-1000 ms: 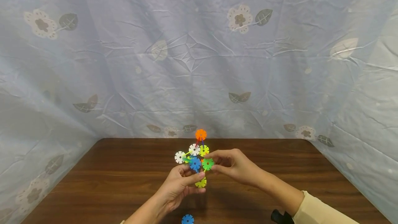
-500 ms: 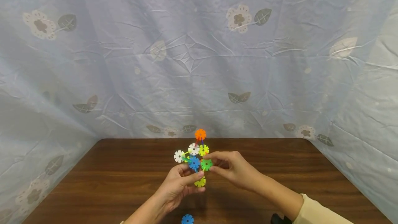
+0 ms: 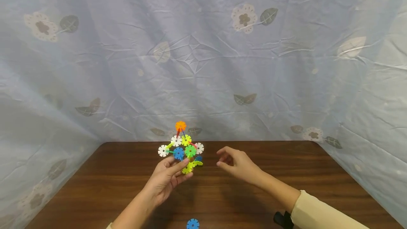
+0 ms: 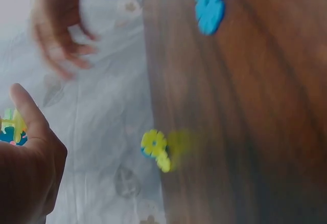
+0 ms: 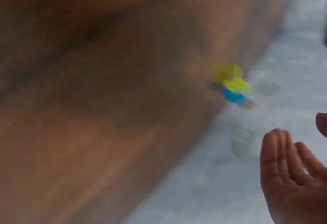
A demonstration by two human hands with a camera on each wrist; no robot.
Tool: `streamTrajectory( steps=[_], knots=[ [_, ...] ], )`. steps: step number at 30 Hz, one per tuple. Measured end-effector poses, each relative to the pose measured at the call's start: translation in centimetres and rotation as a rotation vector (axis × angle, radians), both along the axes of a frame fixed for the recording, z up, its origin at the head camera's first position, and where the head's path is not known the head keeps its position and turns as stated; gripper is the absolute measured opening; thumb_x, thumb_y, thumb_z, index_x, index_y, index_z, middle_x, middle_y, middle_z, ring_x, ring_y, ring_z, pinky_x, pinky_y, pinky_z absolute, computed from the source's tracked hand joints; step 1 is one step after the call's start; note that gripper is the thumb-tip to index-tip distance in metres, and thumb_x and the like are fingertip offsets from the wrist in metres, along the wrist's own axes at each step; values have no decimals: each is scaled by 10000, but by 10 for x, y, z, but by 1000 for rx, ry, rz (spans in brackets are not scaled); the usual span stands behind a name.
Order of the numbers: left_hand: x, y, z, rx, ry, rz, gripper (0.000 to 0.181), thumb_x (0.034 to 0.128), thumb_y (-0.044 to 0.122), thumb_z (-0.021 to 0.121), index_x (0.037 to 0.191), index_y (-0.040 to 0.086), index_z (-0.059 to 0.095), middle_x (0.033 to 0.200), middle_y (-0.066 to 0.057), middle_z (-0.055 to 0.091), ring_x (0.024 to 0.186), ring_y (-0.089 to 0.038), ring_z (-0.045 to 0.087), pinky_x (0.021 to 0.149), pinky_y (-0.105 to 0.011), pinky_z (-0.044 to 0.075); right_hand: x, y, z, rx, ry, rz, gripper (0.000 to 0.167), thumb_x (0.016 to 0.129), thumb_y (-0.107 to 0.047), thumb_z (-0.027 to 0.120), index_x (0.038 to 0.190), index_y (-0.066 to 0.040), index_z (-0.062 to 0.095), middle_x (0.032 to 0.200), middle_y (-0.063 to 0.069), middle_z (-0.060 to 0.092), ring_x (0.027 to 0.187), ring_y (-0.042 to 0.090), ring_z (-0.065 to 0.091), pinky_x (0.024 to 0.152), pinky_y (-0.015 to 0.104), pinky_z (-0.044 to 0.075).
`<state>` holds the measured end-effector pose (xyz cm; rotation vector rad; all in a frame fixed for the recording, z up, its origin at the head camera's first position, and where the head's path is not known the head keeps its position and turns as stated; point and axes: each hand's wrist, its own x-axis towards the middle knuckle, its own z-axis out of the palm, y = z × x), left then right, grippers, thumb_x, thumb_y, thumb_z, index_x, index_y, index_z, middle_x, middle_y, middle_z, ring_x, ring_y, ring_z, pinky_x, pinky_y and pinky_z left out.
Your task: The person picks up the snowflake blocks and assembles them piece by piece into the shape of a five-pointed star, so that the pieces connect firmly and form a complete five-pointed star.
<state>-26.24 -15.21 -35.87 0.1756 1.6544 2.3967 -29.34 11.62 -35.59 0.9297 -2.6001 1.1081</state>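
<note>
Disc model [image 3: 178, 153] in hand, a person at a table [image 3: 121, 190] pinches it low down between the thumb and fingers of the left hand [image 3: 163, 183], raised above the wood. An orange disc [image 3: 180, 126] crowns it; white, yellow, blue and green ones face the viewer below, with others turned edge-on that appear to link them. Nearby, the right hand [image 3: 240, 165] is free and apart from the model, fingers loosely curved; the right wrist view shows them lying close together with the thumb standing off. The step in hand looks like putting the model together disc by disc, with the pieces seemingly seated well enough to stay up on one grip. A next move would call for a steady left hold and a light right-hand pinch on another piece, such as the loose blue disc [image 3: 192, 224] lying at the near side. Just behind the model, a small yellow-and-blue cluster [image 3: 198, 163] appears to stand on the tabletop, its reflection blurred in the wrist views. Dark, streaked grain covers the table, its far corners rounded. Pale, creased curtains [image 3: 203, 80] printed with flowers and leaves hang behind and on both sides. A black item [image 3: 283, 219] shows beside the cream right sleeve [image 3: 321, 211].
</note>
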Motion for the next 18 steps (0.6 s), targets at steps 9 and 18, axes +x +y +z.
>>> streamTrajectory(
  steps=[9, 18],
  knots=[
    [-3, -15, 5, -9, -1, 85, 228, 1008, 94, 686, 1199, 45, 572, 1036, 41, 634, 926, -77, 658, 929, -328, 645, -13, -53, -42, 53, -294, 29, 568, 995, -234, 716, 1393, 95, 479, 1331, 310, 646, 1212, 445, 648, 1002, 601, 562],
    [-1, -18, 2, -3, -1, 53, 232, 1001, 99, 699, 1199, 57, 587, 1039, 48, 653, 947, -70, 690, 923, -321, 646, -32, -89, -49, 71, -238, -89, 867, 912, -258, 777, 1536, 120, 308, 1435, 350, 557, 1325, 522, 520, 1106, 656, 480]
  ],
)
